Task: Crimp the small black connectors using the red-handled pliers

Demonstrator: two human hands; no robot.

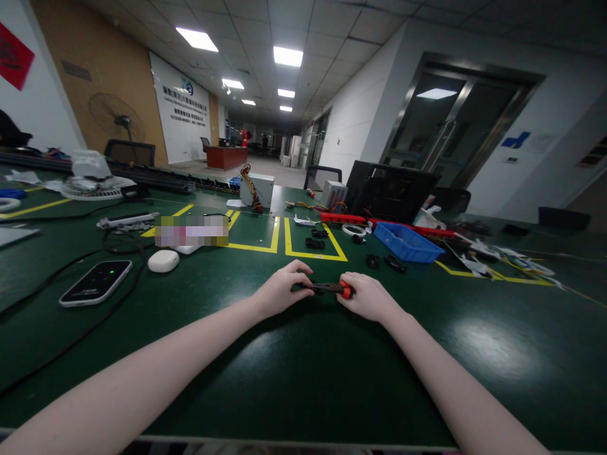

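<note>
Red-handled pliers are gripped in my right hand, fingers wrapped round the handles. Their dark jaws point left, towards my left hand. The thumb and fingers of that hand are pinched on a small dark piece at the jaws, too small to name. Both hands are low over the green table. Beyond them, several small black parts lie inside a yellow taped rectangle. Two more black pieces rest to the right of it.
A blue tray and a red power strip lie at the back right, before a black computer case. A power supply stands behind. To the left are a white rounded case, a black device and loose cables.
</note>
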